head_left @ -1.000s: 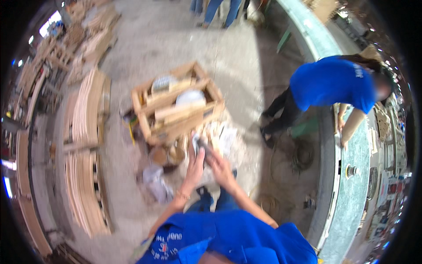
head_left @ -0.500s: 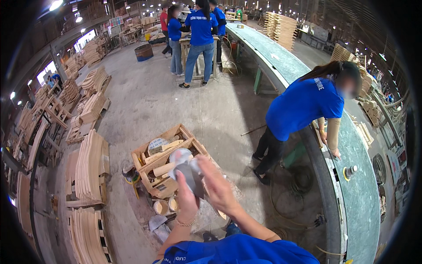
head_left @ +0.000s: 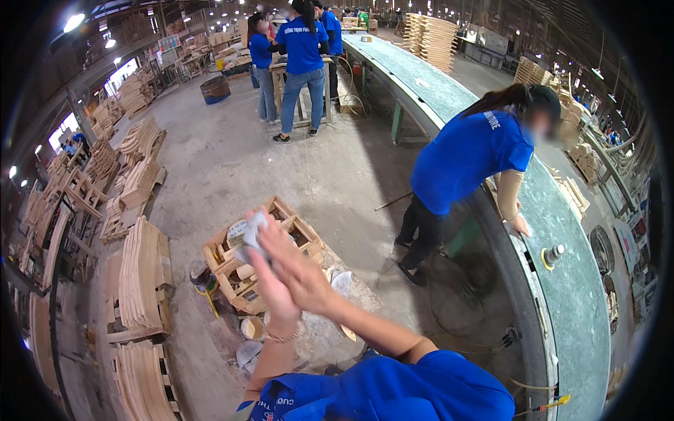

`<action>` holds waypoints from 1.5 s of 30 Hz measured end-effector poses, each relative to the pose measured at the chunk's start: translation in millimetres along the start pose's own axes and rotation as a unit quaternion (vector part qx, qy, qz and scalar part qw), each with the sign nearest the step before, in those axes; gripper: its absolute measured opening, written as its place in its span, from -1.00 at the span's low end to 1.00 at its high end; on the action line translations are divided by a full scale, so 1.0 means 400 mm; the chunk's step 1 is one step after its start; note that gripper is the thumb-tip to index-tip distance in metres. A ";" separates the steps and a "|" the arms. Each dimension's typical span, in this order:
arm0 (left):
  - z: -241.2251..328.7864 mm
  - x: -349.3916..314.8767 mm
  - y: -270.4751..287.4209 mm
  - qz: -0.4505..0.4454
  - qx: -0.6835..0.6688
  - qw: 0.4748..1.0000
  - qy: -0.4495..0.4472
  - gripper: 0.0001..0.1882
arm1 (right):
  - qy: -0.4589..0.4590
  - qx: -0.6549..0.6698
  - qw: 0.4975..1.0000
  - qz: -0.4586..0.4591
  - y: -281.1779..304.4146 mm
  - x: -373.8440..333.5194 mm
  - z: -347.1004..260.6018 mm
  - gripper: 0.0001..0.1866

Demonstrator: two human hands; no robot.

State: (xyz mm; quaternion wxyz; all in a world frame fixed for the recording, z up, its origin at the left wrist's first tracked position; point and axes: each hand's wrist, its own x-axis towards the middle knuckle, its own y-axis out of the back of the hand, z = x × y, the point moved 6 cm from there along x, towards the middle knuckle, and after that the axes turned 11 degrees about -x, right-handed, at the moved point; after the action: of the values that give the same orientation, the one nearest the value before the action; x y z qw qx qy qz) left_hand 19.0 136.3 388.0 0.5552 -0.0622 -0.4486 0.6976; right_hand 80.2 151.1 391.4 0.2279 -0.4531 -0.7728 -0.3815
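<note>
My left hand [head_left: 272, 291] and my right hand [head_left: 303, 275] are pressed palm to palm above a wooden box. A bent grey-and-white piece of sandpaper [head_left: 254, 230] shows at the fingertips, caught between the hands. Its lower part is hidden behind the fingers and palms. Just under the hands, the open wooden box [head_left: 306, 229] has compartments. A round sanding disc [head_left: 236, 231] and several wooden-handled tools lie inside it, partly covered by my hands.
Left of the box stands a dark can [head_left: 201, 275]; a light round tub [head_left: 252, 328] sits nearer me. At right, a co-worker [head_left: 470, 158] leans over the long green-topped conveyor [head_left: 576, 316]. Stacks of curved wooden parts [head_left: 144, 274] line the left. More people [head_left: 302, 52] stand farther off.
My hands have moved left and closed flat against each other over the sandpaper, which showed more of its grey face before. The whole view has shifted slightly.
</note>
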 end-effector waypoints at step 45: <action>-0.039 -0.012 0.154 0.051 -0.087 0.994 0.045 -0.41 | -0.060 -0.135 0.989 -0.003 -0.076 -0.106 0.083 -0.33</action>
State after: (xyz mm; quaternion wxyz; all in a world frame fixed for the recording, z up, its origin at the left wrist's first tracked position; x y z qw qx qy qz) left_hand -14.3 142.3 334.3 0.5310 -0.1641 -0.4785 0.6798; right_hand 73.8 146.2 330.0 0.1163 -0.4996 -0.7277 -0.4553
